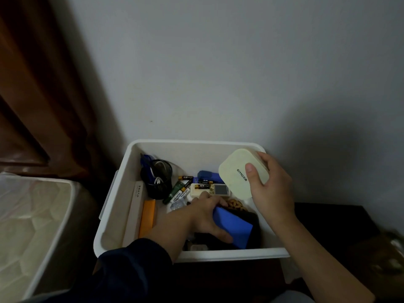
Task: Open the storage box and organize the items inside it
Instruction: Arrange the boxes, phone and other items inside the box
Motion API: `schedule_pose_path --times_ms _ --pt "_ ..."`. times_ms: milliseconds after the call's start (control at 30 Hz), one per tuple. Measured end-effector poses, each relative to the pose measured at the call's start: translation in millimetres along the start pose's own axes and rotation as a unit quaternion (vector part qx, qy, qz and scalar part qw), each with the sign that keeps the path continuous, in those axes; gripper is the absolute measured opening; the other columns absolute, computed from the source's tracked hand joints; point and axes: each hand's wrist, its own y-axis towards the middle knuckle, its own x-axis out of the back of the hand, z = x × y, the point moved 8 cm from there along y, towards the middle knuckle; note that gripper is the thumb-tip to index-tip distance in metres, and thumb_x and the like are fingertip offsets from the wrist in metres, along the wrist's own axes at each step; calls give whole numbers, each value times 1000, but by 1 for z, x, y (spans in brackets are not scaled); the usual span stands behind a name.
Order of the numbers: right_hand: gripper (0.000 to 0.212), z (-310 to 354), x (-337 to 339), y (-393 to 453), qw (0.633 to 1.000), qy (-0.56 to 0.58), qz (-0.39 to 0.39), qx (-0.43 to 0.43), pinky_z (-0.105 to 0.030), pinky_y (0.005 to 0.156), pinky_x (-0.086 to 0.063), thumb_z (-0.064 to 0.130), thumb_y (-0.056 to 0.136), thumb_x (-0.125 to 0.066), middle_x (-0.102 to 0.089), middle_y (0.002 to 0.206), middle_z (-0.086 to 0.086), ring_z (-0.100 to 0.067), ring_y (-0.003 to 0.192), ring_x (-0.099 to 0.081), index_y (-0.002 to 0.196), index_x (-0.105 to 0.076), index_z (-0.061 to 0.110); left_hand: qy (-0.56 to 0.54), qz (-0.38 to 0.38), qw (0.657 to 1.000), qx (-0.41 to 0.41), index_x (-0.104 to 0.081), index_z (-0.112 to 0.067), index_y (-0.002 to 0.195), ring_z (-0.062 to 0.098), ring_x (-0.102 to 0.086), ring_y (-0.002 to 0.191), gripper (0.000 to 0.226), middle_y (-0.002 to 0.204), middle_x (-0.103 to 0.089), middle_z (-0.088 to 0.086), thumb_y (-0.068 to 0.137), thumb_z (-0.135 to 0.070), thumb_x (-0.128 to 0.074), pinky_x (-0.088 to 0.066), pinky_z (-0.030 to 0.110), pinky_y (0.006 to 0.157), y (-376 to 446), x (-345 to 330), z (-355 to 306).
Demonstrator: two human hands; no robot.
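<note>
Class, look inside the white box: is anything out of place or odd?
Yes. Loose batteries lie scattered at odd angles across the remote control, and the black mesh cup lies tipped over in the storage box.

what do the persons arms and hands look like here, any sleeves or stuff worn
The left arm wears a dark navy sleeve, pushed up so the forearm below it is bare down to the left hand. The right hand and its forearm are bare, with no sleeve in view. No gloves, rings or watch show on either hand.
</note>
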Motion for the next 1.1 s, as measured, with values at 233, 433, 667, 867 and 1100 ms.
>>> schedule_pose_path --times_ms 233,433,667,867,1100 --pt "37 1 3 1 1000 23 -18 8 -20 89 -41 39 101 -65 -69 122 2 -7 105 -58 133 -63 20 -25 2 999 36 -43 -27 151 24 -42 138 102 149 -44 -2 67 -51 -95 -42 44 117 -2 7 -1" --pt "45 0 5 2 999 41 -24 2 -3 84 -39 49 99 -55 -67 120 8 -4 104 -58 134 -62 20 -109 17 994 22 -66 -18 129 19 -62 119 69 129 -67 -3 70 -35 -96 -52 38 107 -10 10 -12" --pt "32 -14 12 3 980 179 -44 -81 -52 78 -64 44 106 -58 -68 118 9 -15 105 -69 132 -61 26 -217 -27 976 5 -70 -9 118 26 -71 111 58 118 -75 8 68 -23 -97 -56 44 104 -42 30 -8" --pt "26 -21 11 7 958 237 -25 -158 -30 47 -59 38 107 -56 -71 112 -5 -15 82 -74 128 -60 24 -497 -170 851 -9 -71 -1 122 33 -76 94 78 117 -76 23 57 -36 -96 -62 32 71 -111 78 28" --pt "32 2 -52 -5 948 -61 312 -13 -36 87 -54 44 106 -55 -67 128 6 -13 105 -63 137 -61 40 -606 -289 741 -10 -59 -15 137 35 -78 99 85 118 -77 17 66 -46 -93 -63 43 72 -163 87 64"
